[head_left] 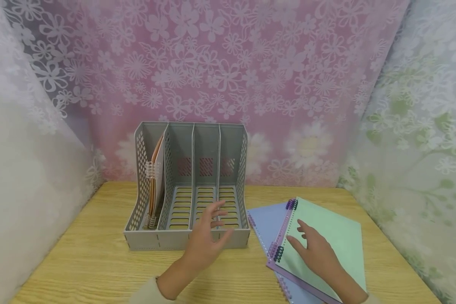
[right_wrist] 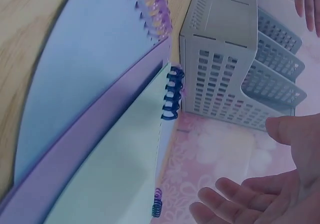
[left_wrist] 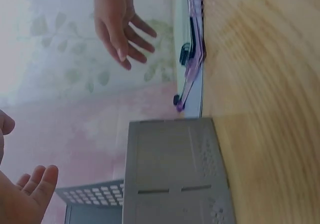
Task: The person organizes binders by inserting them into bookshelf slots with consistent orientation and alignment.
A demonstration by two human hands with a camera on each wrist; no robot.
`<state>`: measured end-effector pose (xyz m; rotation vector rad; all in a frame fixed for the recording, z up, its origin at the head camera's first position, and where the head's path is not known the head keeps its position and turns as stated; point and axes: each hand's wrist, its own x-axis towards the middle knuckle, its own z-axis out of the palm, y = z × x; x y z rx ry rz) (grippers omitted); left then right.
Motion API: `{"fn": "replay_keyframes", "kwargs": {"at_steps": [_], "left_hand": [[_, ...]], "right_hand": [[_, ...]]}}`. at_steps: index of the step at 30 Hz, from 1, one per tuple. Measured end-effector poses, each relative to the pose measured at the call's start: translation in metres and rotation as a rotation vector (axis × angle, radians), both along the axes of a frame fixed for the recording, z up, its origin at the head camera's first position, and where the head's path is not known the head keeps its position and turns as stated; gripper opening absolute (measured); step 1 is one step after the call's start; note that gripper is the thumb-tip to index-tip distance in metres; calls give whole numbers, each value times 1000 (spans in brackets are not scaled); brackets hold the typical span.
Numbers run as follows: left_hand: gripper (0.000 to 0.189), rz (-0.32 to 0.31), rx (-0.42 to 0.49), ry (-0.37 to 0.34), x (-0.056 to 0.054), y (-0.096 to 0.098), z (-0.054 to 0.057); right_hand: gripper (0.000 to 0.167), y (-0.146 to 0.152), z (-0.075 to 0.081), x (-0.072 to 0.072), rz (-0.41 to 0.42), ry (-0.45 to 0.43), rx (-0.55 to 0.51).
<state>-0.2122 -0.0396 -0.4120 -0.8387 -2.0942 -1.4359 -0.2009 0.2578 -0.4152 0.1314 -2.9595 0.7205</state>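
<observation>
A grey file rack (head_left: 186, 238) with upright dividers stands on the table. Its leftmost slot holds orange-edged spiral notebooks (head_left: 154, 181). My left hand (head_left: 205, 242) hovers over the rack's front, fingers spread and holding nothing. To the right lies a stack of spiral notebooks: a green one (head_left: 342, 228) on top, a purple one (head_left: 300, 282) under it and a blue one (head_left: 267, 219) at the bottom. Above the green cover is my right hand (head_left: 319, 251), its fingers relaxed with nothing in them; the right wrist view shows this hand (right_wrist: 280, 189) apart from the notebooks.
The wooden table (head_left: 87, 257) reaches back to a pink flowered cloth (head_left: 220, 76). A pale cloth (head_left: 38, 169) hangs at the left side and a green-leaf patterned one (head_left: 418, 160) at the right.
</observation>
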Motion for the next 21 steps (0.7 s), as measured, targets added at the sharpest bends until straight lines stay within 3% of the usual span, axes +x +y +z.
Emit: {"fn": "replay_keyframes", "kwargs": {"at_steps": [4, 8, 12, 21], "left_hand": [[66, -121, 36, -164, 4, 15, -3], [63, -266, 87, -400, 7, 27, -3], [62, -371, 169, -645, 8, 38, 0], [58, -503, 249, -915, -5, 53, -1]], "right_hand": [[76, 9, -1, -3, -4, -24, 6], [83, 21, 2, -6, 13, -88, 10], [89, 27, 7, -9, 24, -141, 8], [95, 44, 6, -14, 15, -218, -2]]}}
